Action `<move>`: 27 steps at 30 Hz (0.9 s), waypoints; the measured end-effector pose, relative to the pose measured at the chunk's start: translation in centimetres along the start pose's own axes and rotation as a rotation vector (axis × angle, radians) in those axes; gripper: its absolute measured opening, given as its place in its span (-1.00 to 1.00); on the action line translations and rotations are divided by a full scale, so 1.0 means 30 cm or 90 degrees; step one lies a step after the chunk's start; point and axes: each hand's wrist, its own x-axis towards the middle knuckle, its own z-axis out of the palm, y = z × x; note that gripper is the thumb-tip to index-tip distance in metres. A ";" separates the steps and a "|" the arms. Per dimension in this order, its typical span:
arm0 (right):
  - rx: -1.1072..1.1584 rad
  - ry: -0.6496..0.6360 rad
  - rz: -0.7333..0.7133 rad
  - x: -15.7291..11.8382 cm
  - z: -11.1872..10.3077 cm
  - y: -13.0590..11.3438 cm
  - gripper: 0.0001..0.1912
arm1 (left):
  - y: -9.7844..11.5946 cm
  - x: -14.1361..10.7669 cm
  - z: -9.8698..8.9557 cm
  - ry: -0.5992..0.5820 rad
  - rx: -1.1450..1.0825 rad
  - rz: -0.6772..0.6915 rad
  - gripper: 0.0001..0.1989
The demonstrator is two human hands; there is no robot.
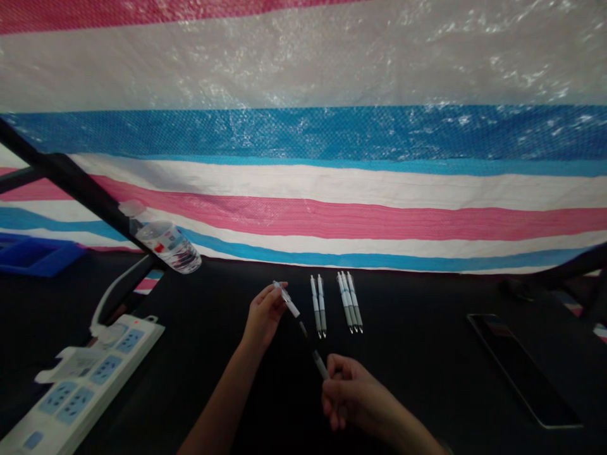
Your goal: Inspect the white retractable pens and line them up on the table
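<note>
A pen is held in two parts over the black tabletop. My left hand (263,321) pinches the white upper barrel (290,305) near its clip end. My right hand (349,390) grips the grey lower barrel (320,364) between thumb and fingers. A thin dark refill (305,331) shows in the gap between the two parts. Just beyond my hands lie a pair of white-and-grey pens (319,303) side by side. To their right rests a group of three like pens (351,301), tips toward me.
A white power strip (111,385) lies at the left, a cable plugged in. Behind it a clear plastic cup (173,246) leans by a black frame bar. A blue tray (42,254) sits far left, a dark phone or tablet (521,373) at right. Striped sheeting (303,218) closes the back.
</note>
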 end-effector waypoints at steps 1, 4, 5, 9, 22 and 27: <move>0.003 0.005 0.000 0.000 0.001 -0.001 -0.56 | 0.000 -0.001 0.002 -0.002 -0.002 -0.005 -0.64; 0.010 0.015 -0.002 -0.001 0.005 -0.004 -0.54 | 0.000 -0.004 0.005 -0.006 -0.005 -0.016 -0.66; 0.011 0.014 -0.003 -0.002 0.007 -0.006 -0.54 | -0.001 -0.005 0.005 -0.008 -0.006 -0.017 -0.66; 0.008 0.026 -0.010 -0.005 0.015 -0.015 -0.54 | -0.009 -0.017 0.014 -0.063 0.023 -0.046 -0.66; 0.005 0.041 0.002 0.010 0.016 -0.004 -0.48 | -0.021 -0.051 0.028 -0.280 0.172 -0.119 -0.70; 0.019 -0.003 0.009 0.010 0.024 0.003 -0.47 | -0.025 -0.053 0.029 -0.296 0.181 -0.121 -0.72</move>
